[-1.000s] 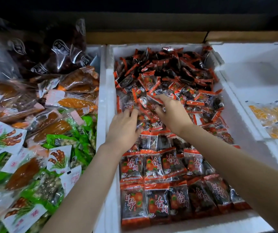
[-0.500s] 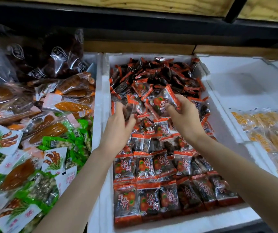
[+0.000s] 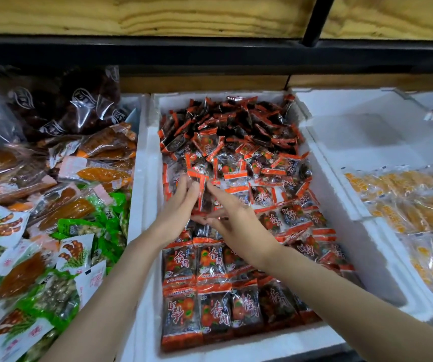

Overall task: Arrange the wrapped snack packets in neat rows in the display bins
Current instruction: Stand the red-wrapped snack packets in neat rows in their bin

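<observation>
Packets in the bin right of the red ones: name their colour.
Yellow-orange packets, clear wrap; head view.
</observation>
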Tool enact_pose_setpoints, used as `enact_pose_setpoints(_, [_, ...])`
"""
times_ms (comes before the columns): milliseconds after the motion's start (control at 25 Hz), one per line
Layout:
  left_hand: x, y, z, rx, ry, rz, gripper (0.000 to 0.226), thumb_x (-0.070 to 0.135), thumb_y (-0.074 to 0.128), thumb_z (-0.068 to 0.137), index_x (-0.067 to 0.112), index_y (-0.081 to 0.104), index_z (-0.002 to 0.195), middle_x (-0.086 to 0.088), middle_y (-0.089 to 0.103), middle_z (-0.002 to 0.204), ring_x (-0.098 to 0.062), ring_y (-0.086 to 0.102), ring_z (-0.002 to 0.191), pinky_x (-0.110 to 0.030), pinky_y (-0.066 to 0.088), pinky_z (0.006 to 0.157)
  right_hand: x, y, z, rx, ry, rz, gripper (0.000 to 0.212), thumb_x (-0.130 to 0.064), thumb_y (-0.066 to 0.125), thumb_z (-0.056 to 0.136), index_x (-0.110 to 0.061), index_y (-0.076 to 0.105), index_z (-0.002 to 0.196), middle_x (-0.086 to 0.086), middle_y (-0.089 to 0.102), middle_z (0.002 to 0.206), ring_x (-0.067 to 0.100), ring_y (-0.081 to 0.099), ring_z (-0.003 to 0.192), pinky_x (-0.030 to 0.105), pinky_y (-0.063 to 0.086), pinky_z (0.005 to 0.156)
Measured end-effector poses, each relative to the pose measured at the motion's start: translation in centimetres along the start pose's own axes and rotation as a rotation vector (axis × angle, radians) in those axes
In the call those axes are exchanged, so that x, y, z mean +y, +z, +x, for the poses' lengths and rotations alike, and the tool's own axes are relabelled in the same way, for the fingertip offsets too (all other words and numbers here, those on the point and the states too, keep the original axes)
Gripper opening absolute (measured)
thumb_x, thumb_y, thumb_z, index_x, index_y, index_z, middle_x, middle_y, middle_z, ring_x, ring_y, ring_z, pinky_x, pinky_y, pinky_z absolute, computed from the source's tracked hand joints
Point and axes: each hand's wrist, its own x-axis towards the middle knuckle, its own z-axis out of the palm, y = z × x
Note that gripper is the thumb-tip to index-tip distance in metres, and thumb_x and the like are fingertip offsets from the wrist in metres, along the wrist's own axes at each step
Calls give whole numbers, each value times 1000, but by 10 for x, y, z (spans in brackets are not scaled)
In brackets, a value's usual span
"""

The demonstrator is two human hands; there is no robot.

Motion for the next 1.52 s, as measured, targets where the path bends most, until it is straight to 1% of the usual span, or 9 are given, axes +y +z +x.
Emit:
enact_pose_setpoints(120, [0, 9, -7, -140, -7, 10, 29, 62, 43, 89, 37, 39, 103, 22, 51, 98, 8, 53, 90, -27, 40, 91, 8, -6, -1, 108, 53, -54, 65, -20, 71, 81, -17, 35, 135, -7, 43, 114, 2, 53, 76, 19, 46, 78])
enact_pose_setpoints(240, [-6, 17, -10, -97, 28, 14, 58, 52, 71, 77, 23, 44, 119, -2, 61, 111, -16, 64, 100, -39, 54, 88, 16, -10, 2, 68, 108, -98, 48, -19, 75, 77, -13, 43, 112, 0, 54, 86, 15, 53, 70, 32, 49, 69])
enact_pose_setpoints(480, [-12, 11, -13, 51, -2, 2, 71, 65, 74, 64, 26, 49, 118, 1, 63, 116, -14, 61, 107, -39, 49, 94, 15, -5, 10, 13, 296, 324, 43, -47, 57, 83, -5, 47, 85, 14, 65, 65, 20, 58, 53, 37, 52, 60])
enact_pose_setpoints(640, [-9, 5, -6, 368, 32, -116, 35, 15, 73, 81, 30, 50, 103, 10, 63, 98, 4, 61, 86, -22, 50, 81, 27, -18, 29, -115, 250, 312, 35, -36, 42, 97, -11, 55, 117, 4, 69, 95, 19, 67, 89, 20, 54, 66])
enact_pose_setpoints(840, [-18, -12, 0, 586, -2, -341, 71, 34, 73, 81, 14, 37, 139, -7, 50, 139, -15, 59, 117, -28, 56, 84, 67, -8, 67, -133, 231, -150, 67, -15, 62, 89, -17, 27, 146, 6, 38, 147, 24, 37, 133, 39, 37, 108])
enact_pose_setpoints(1080, [-15, -9, 2, 532, 32, -426, 68, 22, 66, 89, 11, 28, 145, -9, 38, 148, 0, 67, 92, -43, 58, 83, 72, -13, 101, -371, 109, -460, 89, -16, 70, 83, -23, 13, 151, 1, 21, 156, 22, 29, 140, 39, 29, 113])
enact_pose_setpoints(1280, [-19, -9, 4, 529, 34, -384, 61, 34, 71, 83, 21, 39, 133, -7, 49, 139, -11, 65, 105, -44, 56, 87, 63, -18, 105, -166, 107, -684, 75, -39, 75, 74, -15, 41, 136, 5, 47, 130, 25, 47, 120, 37, 45, 93])
enact_pose_setpoints(1360, [-20, -10, 5, 567, 48, -370, 61, 31, 70, 85, 18, 38, 136, -4, 48, 139, -2, 62, 108, -31, 56, 85, 58, -24, 99, 0, 89, -606, 53, -40, 73, 76, -17, 51, 118, 6, 55, 114, 25, 53, 106, 33, 46, 84])
enact_pose_setpoints(1520, [-19, -13, 4, 661, 37, -248, 89, 52, 66, 76, 17, 26, 147, -4, 38, 150, -19, 37, 138, -47, 34, 112, 43, -42, 89, 172, 22, -272, 28, -34, 66, 85, -17, 47, 96, 0, 62, 78, 16, 56, 60, 32, 44, 51])
